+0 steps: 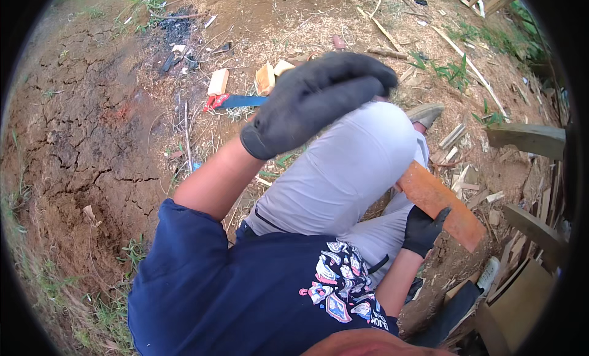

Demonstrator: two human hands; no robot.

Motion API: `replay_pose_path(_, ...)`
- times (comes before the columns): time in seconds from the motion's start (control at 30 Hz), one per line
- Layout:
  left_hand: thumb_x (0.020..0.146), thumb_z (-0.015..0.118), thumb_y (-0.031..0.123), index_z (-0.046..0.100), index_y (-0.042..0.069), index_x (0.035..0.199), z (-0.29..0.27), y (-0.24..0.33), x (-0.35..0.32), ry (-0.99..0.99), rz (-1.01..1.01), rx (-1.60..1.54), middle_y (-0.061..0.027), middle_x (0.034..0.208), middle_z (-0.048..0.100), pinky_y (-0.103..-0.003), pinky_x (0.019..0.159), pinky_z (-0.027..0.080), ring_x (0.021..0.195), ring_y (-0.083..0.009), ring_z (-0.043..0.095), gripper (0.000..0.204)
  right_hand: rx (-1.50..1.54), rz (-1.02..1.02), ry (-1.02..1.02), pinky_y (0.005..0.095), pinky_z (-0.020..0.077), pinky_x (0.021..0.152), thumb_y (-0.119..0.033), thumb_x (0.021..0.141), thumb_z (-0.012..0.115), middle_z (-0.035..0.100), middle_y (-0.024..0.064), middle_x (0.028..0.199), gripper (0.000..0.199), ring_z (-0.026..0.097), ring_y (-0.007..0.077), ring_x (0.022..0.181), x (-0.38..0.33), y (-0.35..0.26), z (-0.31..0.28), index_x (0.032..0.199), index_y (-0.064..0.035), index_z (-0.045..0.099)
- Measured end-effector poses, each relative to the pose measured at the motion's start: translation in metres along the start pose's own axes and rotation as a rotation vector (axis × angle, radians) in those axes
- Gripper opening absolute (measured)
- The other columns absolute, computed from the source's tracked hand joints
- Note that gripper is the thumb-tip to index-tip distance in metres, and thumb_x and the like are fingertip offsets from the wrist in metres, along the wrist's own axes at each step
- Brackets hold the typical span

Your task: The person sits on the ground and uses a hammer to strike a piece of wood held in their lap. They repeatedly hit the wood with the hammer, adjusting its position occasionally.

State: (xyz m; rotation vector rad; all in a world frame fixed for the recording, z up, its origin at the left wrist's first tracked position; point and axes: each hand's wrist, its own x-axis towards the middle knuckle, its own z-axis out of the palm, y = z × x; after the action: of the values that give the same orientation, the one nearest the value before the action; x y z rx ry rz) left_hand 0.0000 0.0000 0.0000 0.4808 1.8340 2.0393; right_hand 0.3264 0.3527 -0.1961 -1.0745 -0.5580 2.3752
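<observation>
My left hand (319,101), in a dark glove, is raised over my bent knee in light grey trousers (343,159). Its fingers and thumb are pressed together, and whatever lies between them, if anything, is hidden or too small to name. At the right, my gloved right hand (423,231) grips a flat orange-brown board (446,205) by its near edge, the thumb pointing up beside it. The board slants from my knee down to the right. Beyond my left forearm lies a saw with a red handle (218,102), its blade partly hidden behind the left glove.
Several pale wooden blocks (218,81) sit on the ground by the saw. Black ash (175,27) is farther off. Cracked brown soil (86,129) spreads at left. Wood scraps, sticks and curved weathered planks (527,139) crowd the right side.
</observation>
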Motion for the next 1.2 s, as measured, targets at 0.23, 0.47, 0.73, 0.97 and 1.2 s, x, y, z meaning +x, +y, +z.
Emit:
replay_pose_path(0.23,0.100,0.071,0.048,0.074,0.002,0.132,-0.179,-0.229,0.058,0.491,-0.342,0.737,-0.0176,0.126,0.079,-0.040,0.105,0.055,0.120,-0.0290,0.075,0.056,-0.002,0.224,0.046,0.0507,0.0418,0.125,-0.063,0.108,0.058,0.057,0.0094,0.162,0.075,0.054,0.0306,0.146,0.018,0.022,-0.002,0.160,-0.0089,0.051)
replay_pose_path(0.47,0.096,0.057,0.022,0.065,0.004,0.137,-0.183,-0.433,0.056,-0.340,-0.281,1.607,-0.0186,0.133,0.067,-0.048,0.106,0.053,0.129,-0.0344,0.065,0.045,-0.219,0.137,0.261,0.0503,0.0427,0.125,-0.069,0.109,0.052,0.058,0.0118,0.159,0.081,0.056,0.0300,0.143,0.009,0.021,0.021,0.158,-0.0040,0.051)
replay_pose_path(0.73,0.109,0.046,0.026,0.030,0.005,0.173,-0.159,-0.515,0.101,-0.727,-0.360,2.040,-0.0149,0.182,0.029,-0.056,0.128,0.031,0.167,-0.0339,0.030,0.070,0.113,0.247,0.195,0.0415,0.0449,0.119,-0.065,0.113,0.048,0.059,0.0170,0.155,0.081,0.058,0.0272,0.137,0.037,0.016,-0.051,0.162,0.0000,0.046)
replay_pose_path(0.97,0.113,0.039,0.026,0.024,0.011,0.176,-0.185,-0.551,0.112,-0.682,-0.486,2.010,-0.0108,0.184,0.024,-0.058,0.130,0.028,0.169,-0.0330,0.024,0.067,-0.840,0.044,0.504,0.0368,0.0510,0.112,-0.063,0.114,0.047,0.061,0.0168,0.150,0.079,0.063,0.0246,0.130,0.032,0.043,-0.007,0.162,-0.0004,0.045)
replay_pose_path(1.2,0.111,0.040,0.021,0.022,0.009,0.176,-0.176,-0.558,0.116,-0.696,-0.410,2.047,-0.0131,0.183,0.024,-0.057,0.130,0.029,0.168,-0.0346,0.026,0.069,-0.547,0.144,0.487,0.0387,0.0523,0.113,-0.067,0.113,0.048,0.058,0.0167,0.151,0.084,0.062,0.0257,0.132,0.027,0.052,0.044,0.163,0.0006,0.041)
